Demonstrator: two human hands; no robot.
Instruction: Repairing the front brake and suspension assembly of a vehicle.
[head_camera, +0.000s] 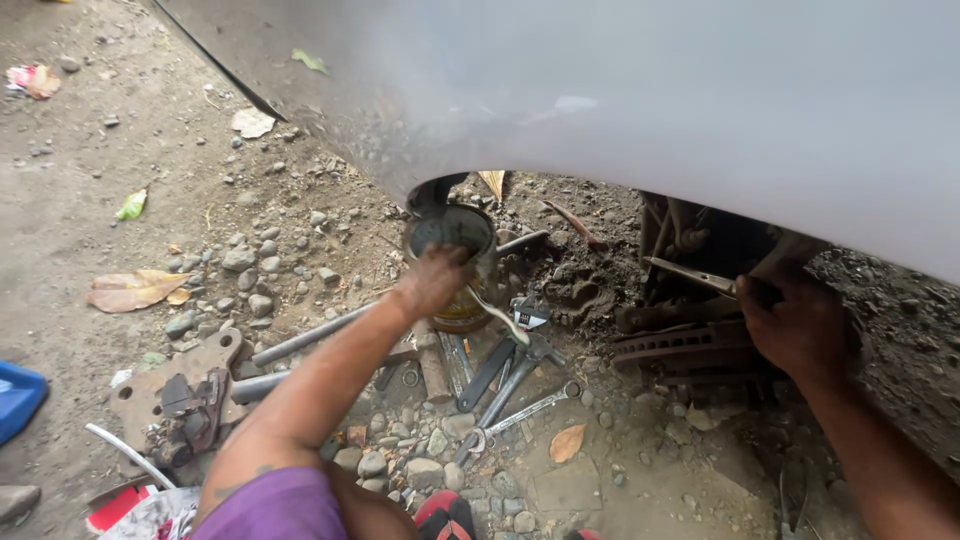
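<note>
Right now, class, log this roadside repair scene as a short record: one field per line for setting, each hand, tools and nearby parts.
Setting: stony dirt ground beneath a pale grey car body panel
Left hand: reaching into a round open metal tin
Right hand: under the wheel arch, grip on a thin metal tool
Tools: steel spanners scattered on the ground
Nearby parts: rusty brake caliper bracket, long grey metal pipe
</note>
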